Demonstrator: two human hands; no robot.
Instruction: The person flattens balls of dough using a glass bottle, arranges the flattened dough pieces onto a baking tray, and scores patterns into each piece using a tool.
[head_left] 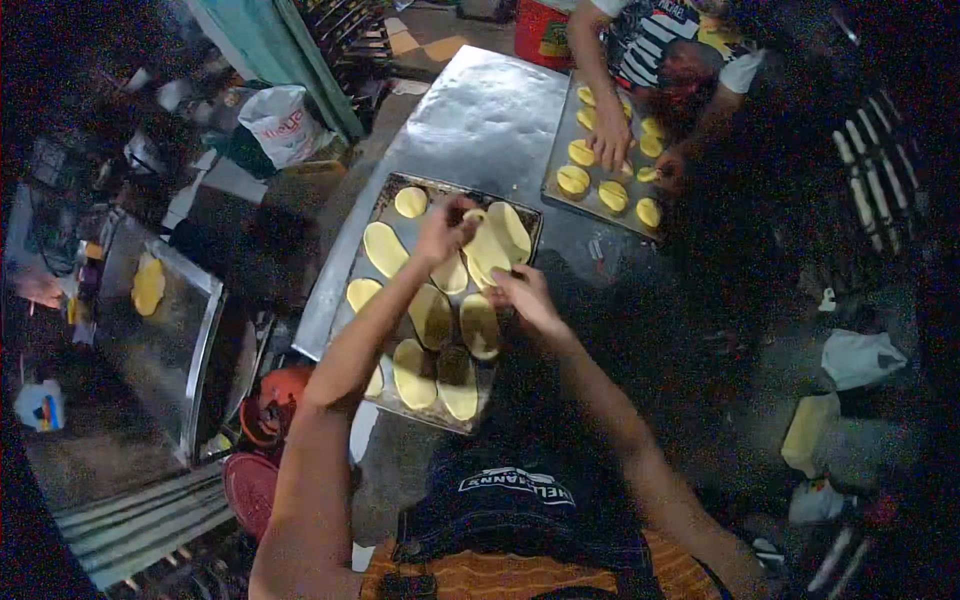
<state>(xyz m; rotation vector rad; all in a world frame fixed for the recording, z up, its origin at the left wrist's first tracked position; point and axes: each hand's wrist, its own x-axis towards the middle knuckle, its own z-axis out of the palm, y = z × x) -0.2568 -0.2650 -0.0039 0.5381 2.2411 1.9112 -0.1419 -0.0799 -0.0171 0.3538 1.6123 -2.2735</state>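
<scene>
A flat oval piece of yellow dough (pixel 487 252) is stretched between my two hands over the baking tray (pixel 455 425). At its upper end, my left hand (pixel 447 234) is closed on the dough with the fingers bent. My right hand (pixel 524 296) pinches the lower edge near the tray's right side. Several flat dough ovals (pixel 431 316) lie on the tray below and around my hands, and a smaller round of dough (pixel 410 202) sits at its far left corner. Shadows from my arms cover part of the nearer ovals.
Beyond, a co-worker's hands (pixel 612 140) work over a second tray (pixel 610 212) of folded yellow dough pieces. Both trays rest on a metal table (pixel 480 110). At left, one dough oval (pixel 149 284) lies on another surface, with a red container (pixel 275 400) nearby.
</scene>
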